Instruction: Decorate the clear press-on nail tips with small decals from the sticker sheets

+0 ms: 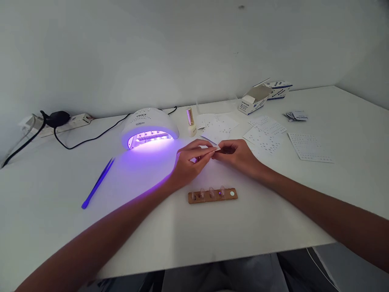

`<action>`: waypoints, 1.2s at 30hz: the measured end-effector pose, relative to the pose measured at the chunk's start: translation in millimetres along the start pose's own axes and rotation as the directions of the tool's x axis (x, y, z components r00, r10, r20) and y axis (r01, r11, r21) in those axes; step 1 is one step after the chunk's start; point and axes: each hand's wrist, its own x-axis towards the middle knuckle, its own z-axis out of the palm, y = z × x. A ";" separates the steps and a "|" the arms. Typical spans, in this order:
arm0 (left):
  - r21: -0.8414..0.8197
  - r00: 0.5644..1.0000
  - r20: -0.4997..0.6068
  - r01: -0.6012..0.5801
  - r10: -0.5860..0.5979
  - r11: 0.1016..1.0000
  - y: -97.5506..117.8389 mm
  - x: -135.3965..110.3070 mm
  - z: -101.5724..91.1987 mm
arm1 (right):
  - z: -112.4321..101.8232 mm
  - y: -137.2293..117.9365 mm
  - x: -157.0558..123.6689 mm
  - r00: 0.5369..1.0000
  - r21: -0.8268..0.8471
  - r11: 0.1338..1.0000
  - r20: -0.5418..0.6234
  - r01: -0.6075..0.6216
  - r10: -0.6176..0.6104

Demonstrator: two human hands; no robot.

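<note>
Both of my hands meet above the table, fingertips pinched on a thin white sheet (217, 148). My left hand (190, 162) is closed on its left side, thumb and forefinger pressed together. My right hand (238, 156) pinches the other side. Fingers cover most of the sheet, so I cannot make out whether it is a sticker sheet or a packet. In front of my hands lies a brown strip (212, 196) with several clear nail tips standing on it and a pale round dot at its right end.
A lit nail lamp (150, 125) glows purple at left, with blue-lit tweezers (97, 183) before it. Behind my hands are a nail polish bottle (191, 123) and sticker sheets (264, 134). Alcohol pad boxes (255, 99), small packets (296, 116) and a power strip (80, 119) lie farther out.
</note>
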 end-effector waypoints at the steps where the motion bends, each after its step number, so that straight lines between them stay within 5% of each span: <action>1: 0.059 0.998 -0.002 -0.055 0.056 0.997 0.7 -1.7 0.9 | -0.1 -0.3 0.0 1.000 0.006 1.000 0.005 -0.007 0.007; 6: 0.203 0.981 -0.012 -0.185 0.192 0.961 2.9 -6.2 3.9 | -0.7 -1.4 0.0 0.997 0.072 0.995 0.034 -0.066 0.064; 25: 0.170 0.984 -0.104 -0.126 0.145 0.977 3.3 -6.1 3.6 | -4.1 5.7 4.9 0.992 0.356 0.926 0.019 -0.125 0.127; 29: -0.046 0.974 -0.203 0.090 -0.098 0.995 0.4 -1.8 1.5 | -6.0 7.1 6.1 0.993 0.344 0.933 -0.022 -0.105 0.119; 32: -0.393 0.875 -0.141 0.380 -0.463 0.837 -8.3 4.6 -2.9 | -6.1 4.6 5.1 0.993 0.260 0.961 -0.032 -0.099 0.111; 36: -0.528 0.809 -0.034 0.484 -0.587 0.698 -20.4 11.0 -9.2 | -2.9 1.8 3.2 0.995 0.173 0.981 -0.031 -0.090 0.097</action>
